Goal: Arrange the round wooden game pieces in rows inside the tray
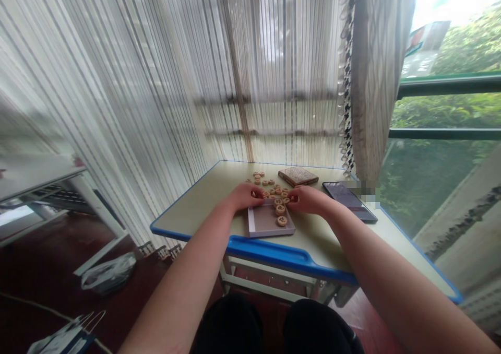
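- At the far left corner of the open box point(271, 234), your left hand point(245, 195) curls its fingers; whether they pinch anything cannot be told.
- Near the far right corner, your right hand point(308, 200) sits beside round pieces point(280, 209); its grip is likewise unclear.
- Inside the box, some pieces lie toward the right; others are scattered on the table point(203, 208) beyond.

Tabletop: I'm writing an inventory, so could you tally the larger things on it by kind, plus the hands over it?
Open box: 1
Brown lid or box: 1
Phone or tablet: 1
Hands: 2, the left hand and right hand
Total: 5
Round pieces left out; some are hidden or overlap.
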### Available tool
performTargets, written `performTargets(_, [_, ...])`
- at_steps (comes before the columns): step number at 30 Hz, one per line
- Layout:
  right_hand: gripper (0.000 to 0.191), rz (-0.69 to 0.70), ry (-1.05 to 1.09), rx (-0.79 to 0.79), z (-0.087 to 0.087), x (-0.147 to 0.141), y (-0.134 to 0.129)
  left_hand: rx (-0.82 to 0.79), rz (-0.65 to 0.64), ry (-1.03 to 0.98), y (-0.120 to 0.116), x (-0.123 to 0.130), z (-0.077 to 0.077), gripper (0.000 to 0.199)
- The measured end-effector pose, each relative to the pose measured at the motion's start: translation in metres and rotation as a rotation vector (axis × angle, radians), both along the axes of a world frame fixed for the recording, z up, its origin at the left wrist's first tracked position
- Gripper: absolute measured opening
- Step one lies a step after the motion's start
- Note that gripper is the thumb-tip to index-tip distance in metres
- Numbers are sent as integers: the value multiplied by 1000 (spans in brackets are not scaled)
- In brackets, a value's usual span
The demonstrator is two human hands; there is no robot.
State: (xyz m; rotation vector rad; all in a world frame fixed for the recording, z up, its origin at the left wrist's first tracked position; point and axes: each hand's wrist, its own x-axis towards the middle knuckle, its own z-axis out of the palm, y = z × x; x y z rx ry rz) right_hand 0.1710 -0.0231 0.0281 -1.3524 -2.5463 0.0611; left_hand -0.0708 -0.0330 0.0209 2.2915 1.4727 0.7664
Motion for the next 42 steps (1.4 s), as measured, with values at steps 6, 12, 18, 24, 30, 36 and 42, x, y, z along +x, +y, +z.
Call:
performTargets(6, [25,40,70,11,0,-4,-4,16,-13,-11,4,-3,-1,21])
performTargets(12, [23,52,114,-14,-4,-3,0,65,-18,6,4,-2,-3,19])
performTargets(18, [20,-14,159,-1,-6,-6,1,116,111,32,-3,6,0,12])
performTargets(24, [22,-23,168,-43,-10,-6,3,104,98,36,-2,5,-2,15])
performTargets(30, [21,-57,192,-144,1,-5,-2,59,88,72,-1,3,-3,18])
performTargets(36, [27,74,271,-240,23,-1,-21,174,194,-1,1,3,-5,35])
performTargets(42, [28,280,134,-291,30,-7,-42,192,191,16,1,2,-10,38])
